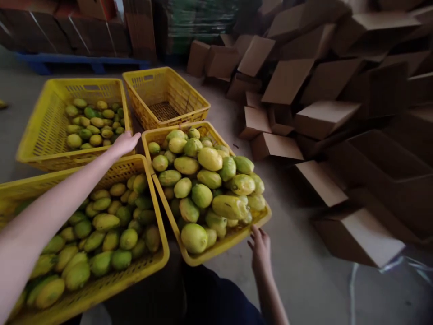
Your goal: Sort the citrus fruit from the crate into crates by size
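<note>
At the far left, toward the back, strapped brown cartons sit on a blue pallet. Before it on the floor stands a yellow crate partly filled with small green-yellow fruit; nearer still, a larger-looking crate holds many more. The left hand reaches across that nearer crate, fingers pointing right, just beside the heaped crate's far left corner; whether it grips anything cannot be told. Behind that corner, another yellow crate shows its lattice bottom. Right of the left hand, the heaped crate stands at an angle, larger fruit piled above its rim. At its near right corner, the right hand has its fingers slightly bent against the rim; how firmly they hold is unclear. Farther right, open cardboard boxes lie jumbled, with a pale strap below them.
</note>
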A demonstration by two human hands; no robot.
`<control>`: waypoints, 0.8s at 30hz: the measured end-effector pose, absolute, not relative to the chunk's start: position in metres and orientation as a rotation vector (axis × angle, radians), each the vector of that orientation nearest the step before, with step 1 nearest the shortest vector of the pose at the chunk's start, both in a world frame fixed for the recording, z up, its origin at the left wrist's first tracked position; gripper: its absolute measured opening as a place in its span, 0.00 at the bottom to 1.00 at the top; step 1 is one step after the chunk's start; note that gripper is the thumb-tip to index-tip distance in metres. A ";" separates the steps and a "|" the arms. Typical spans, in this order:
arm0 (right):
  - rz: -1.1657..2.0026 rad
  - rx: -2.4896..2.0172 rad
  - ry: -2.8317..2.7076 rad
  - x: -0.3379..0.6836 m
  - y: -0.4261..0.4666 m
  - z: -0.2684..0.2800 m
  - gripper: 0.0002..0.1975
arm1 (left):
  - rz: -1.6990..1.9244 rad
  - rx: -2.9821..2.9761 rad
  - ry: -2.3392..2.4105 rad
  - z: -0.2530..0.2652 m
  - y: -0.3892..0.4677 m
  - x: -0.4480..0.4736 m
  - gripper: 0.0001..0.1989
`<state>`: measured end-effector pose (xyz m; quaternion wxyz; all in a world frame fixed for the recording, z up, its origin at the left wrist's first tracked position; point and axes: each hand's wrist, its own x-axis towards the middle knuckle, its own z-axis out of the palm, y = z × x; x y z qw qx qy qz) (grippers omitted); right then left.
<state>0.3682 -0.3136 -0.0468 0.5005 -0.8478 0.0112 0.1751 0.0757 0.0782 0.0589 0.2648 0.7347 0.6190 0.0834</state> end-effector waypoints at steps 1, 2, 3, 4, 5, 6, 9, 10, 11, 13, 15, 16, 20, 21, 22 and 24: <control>0.464 -1.959 0.029 0.358 -0.308 -0.056 0.34 | 0.232 2.040 1.746 0.054 0.086 0.089 0.36; 0.464 -1.874 0.057 0.350 -0.301 -0.060 0.32 | 0.232 2.071 1.831 0.048 0.092 0.098 0.36; 0.438 -1.816 0.123 0.343 -0.294 -0.062 0.30 | 0.226 2.091 1.910 0.043 0.098 0.103 0.34; 0.405 -1.797 0.188 0.339 -0.287 -0.061 0.27 | 0.205 2.108 1.959 0.037 0.104 0.106 0.33; 0.365 -1.811 0.241 0.337 -0.282 -0.059 0.25 | 0.165 2.135 1.971 0.032 0.109 0.108 0.31; 0.330 -1.845 0.275 0.337 -0.279 -0.058 0.22 | 0.109 2.183 1.946 0.027 0.113 0.110 0.30; 0.252 -1.963 0.237 0.341 -0.279 -0.059 0.20 | -0.007 2.329 1.886 0.012 0.117 0.121 0.31; 0.230 -1.984 0.205 0.343 -0.280 -0.061 0.19 | 0.000 2.316 1.935 0.008 0.115 0.127 0.32; 0.205 -2.008 0.177 0.345 -0.282 -0.064 0.19 | 0.025 2.269 2.007 0.003 0.113 0.134 0.32; 0.157 -2.067 0.146 0.349 -0.285 -0.068 0.20 | 0.082 2.130 2.142 -0.003 0.106 0.146 0.32; 0.117 -2.111 0.150 0.355 -0.287 -0.072 0.19 | 0.094 2.058 2.172 -0.005 0.101 0.153 0.30; 0.105 -2.118 0.156 0.360 -0.287 -0.074 0.19 | 0.092 2.055 2.169 -0.005 0.099 0.155 0.28; 0.090 -2.135 0.148 0.392 -0.290 -0.083 0.18 | 0.059 2.084 2.158 -0.002 0.092 0.152 0.26; 0.097 -2.150 0.143 0.403 -0.292 -0.085 0.18 | 0.037 2.095 2.144 -0.001 0.089 0.150 0.26; 0.106 -2.160 0.136 0.416 -0.293 -0.086 0.17 | 0.009 2.109 2.122 -0.002 0.086 0.147 0.26; 0.140 -2.164 0.110 0.444 -0.295 -0.089 0.15 | -0.039 2.147 2.069 -0.003 0.077 0.142 0.25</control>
